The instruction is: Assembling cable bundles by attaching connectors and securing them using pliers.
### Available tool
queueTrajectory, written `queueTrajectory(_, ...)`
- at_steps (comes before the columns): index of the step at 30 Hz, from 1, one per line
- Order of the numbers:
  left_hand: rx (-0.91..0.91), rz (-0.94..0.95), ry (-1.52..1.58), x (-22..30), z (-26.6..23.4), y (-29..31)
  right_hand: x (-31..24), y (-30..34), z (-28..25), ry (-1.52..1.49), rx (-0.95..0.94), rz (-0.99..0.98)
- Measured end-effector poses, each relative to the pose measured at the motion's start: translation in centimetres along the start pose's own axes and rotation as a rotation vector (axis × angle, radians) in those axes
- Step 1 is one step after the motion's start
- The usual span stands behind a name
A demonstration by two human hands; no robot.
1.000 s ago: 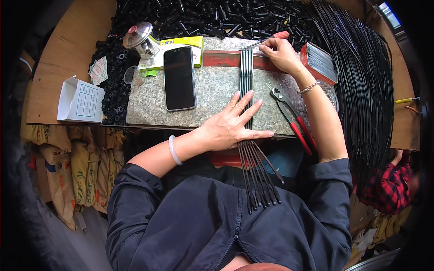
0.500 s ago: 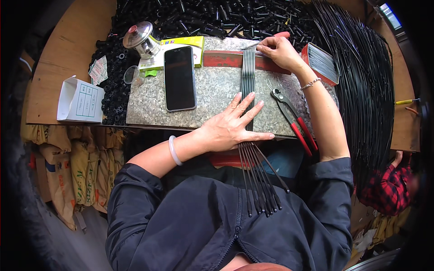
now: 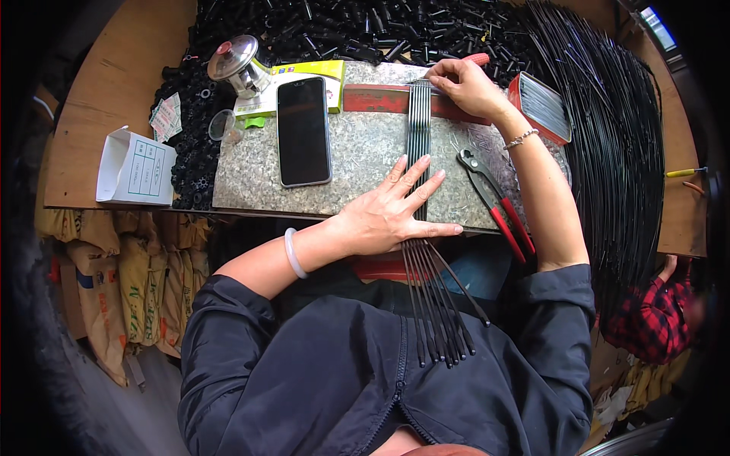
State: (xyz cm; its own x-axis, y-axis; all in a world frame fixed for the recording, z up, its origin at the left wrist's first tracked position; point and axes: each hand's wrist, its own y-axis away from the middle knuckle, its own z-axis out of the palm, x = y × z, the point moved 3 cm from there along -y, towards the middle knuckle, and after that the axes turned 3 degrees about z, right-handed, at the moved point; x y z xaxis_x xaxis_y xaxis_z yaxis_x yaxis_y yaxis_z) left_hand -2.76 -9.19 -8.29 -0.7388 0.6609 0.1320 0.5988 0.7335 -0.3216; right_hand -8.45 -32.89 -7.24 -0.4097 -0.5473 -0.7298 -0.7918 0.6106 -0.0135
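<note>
My left hand [image 3: 388, 201] lies flat with fingers spread across a row of thin black rods [image 3: 419, 137]. The rods run side by side over a speckled stone slab [image 3: 251, 171], and their thicker black ends fan out over my jacket. Their far ends rest on a red metal bar [image 3: 372, 99]. There my right hand [image 3: 465, 85] is bent with thumb and fingertips pinched together beside the rod tips; what they pinch is hidden. A tool's red handle [image 3: 477, 58] shows just behind that hand. Red-handled pliers [image 3: 494, 201] lie to the right of the rods.
A black phone [image 3: 303, 133], a yellow-green box [image 3: 334, 76] and a lidded metal pot [image 3: 247, 72] are on the left. An open white carton [image 3: 137, 169] stands farther left. A red box of thin pins [image 3: 541, 110] and long black rods [image 3: 608, 152] lie right. Black parts [image 3: 342, 30] pile behind.
My right hand's fingertips have shifted slightly to the left at the rod tips. My left hand stays flat on the rods.
</note>
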Motion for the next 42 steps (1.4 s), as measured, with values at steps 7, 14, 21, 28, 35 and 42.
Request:
queueTrajectory(7, 0.004, -0.007, -0.004, 0.1, 0.0, 0.1, -0.2, 0.0, -0.1, 0.017, -0.044, -0.009)
queueTrajectory(14, -0.013, 0.014, 0.022, 0.1, -0.1, -0.2, -0.8, -0.3, 1.1, 0.121, 0.139, -0.229)
queueTrajectory(21, -0.106, -0.003, 0.006, -0.1, -0.3, -0.2, -4.6, 5.5, -5.8, 0.357, 0.633, -0.308)
queueTrajectory(28, -0.055, -0.011, 0.033, 0.2, -0.1, -0.4, 2.1, 11.4, -10.8, 0.549, 0.466, -0.054)
queueTrajectory(35, 0.104, -0.076, 0.458, 2.0, -5.4, -0.9, 4.3, 10.8, -9.8, 0.405, 0.563, -0.203)
queueTrajectory(42, 0.265, -0.068, 0.837, 3.7, -10.8, -1.9, 3.8, 10.3, -8.9, 0.529, 0.478, -0.135)
